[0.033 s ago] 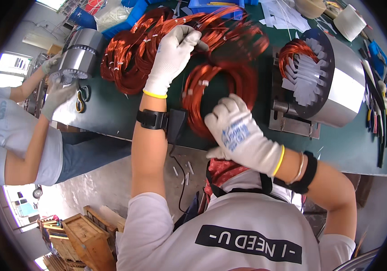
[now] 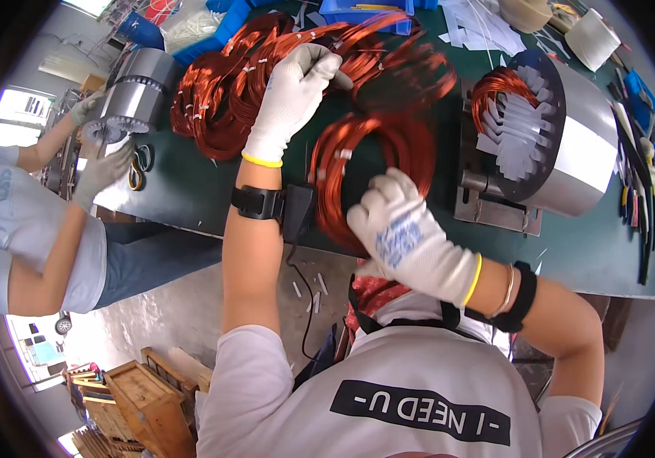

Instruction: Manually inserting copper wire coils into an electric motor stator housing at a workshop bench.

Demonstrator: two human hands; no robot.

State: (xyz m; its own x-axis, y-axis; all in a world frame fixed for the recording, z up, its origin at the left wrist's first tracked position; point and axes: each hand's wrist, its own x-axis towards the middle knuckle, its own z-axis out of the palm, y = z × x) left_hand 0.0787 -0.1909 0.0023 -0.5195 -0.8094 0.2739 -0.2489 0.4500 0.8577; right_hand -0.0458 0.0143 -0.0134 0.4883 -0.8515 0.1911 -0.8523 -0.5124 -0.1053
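Note:
My left hand (image 2: 297,91), in a white knit glove, is closed with thumb and fingers together on strands of the copper wire bundle (image 2: 220,99) on the green table. Nearer me lies a round copper wire coil (image 2: 331,179) with small white ties. My right hand (image 2: 400,225), gloved too, is curled into a fist at this coil's near right edge; its fingertips are partly hidden against the wire. Right of the coil stands a metal stator (image 2: 583,145) on a bracket, with copper windings (image 2: 499,91) and white insulating strips (image 2: 522,137) at its open end.
At the left a co-worker's gloved hands (image 2: 106,168) are beside another stator (image 2: 132,95), near scissors (image 2: 138,168). Blue bins (image 2: 365,15) and a white thread spool (image 2: 591,38) stand at the back. Hand tools (image 2: 633,191) lie at the right edge. Wooden crates (image 2: 148,401) stand behind.
My right hand has shifted slightly down, and the near coil has moved a little with it. My left hand stays in place. The co-worker's nearer hand has moved slightly.

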